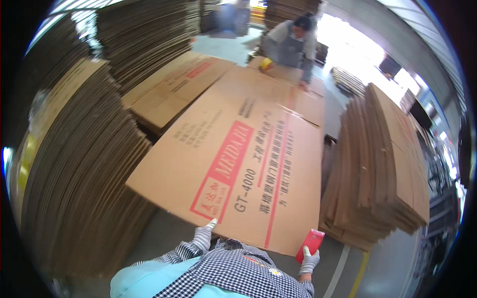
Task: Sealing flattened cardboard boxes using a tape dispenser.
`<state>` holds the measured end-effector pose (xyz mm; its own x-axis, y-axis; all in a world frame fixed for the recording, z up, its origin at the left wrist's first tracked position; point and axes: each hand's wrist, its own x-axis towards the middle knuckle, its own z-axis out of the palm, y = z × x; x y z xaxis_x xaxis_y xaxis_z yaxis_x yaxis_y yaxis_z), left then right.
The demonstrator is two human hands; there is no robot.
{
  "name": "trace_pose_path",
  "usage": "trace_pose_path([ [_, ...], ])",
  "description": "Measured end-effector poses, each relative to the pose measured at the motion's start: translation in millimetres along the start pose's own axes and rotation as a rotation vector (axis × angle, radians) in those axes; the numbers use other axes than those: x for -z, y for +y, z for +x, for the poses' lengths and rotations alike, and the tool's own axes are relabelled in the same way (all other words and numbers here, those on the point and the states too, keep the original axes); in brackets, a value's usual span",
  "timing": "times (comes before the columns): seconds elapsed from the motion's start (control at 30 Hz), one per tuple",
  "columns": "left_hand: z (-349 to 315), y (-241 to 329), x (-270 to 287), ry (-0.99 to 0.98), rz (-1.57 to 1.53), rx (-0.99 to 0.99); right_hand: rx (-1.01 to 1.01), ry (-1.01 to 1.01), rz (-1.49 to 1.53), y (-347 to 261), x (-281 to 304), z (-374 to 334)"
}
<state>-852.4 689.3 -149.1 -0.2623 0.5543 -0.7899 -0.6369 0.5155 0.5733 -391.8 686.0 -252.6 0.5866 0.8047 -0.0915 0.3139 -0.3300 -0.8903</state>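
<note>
A large flat cardboard sheet (238, 149) with red and dark printing lies in front of me, stretching away to a co-worker. My left hand (203, 236), in a white glove, rests with fingers apart on the sheet's near edge. In its white glove, my right hand (309, 258) is closed around a small red tool (311, 242) just off the sheet's near right corner. My checked sleeves and a light blue apron fill the bottom of the view.
Tall stacks of flattened cardboard stand at the left (74, 188) and right (382, 169), with more stacks behind (149, 35). A person in grey (293, 44) bends over the sheet's far end, holding a yellow object (267, 63). Grey floor with a yellow line (360, 273) lies lower right.
</note>
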Motion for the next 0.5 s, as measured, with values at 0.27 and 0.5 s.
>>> trace_pose_path([
  [0.27, 28, -13, 15, 0.169, 0.247, -0.257, -0.058, 0.016, -0.088, 5, -18, -8],
  [0.5, 58, -29, 25, 0.093, -0.135, -0.217, -0.043, 0.021, -0.104, -23, 2, -13],
])
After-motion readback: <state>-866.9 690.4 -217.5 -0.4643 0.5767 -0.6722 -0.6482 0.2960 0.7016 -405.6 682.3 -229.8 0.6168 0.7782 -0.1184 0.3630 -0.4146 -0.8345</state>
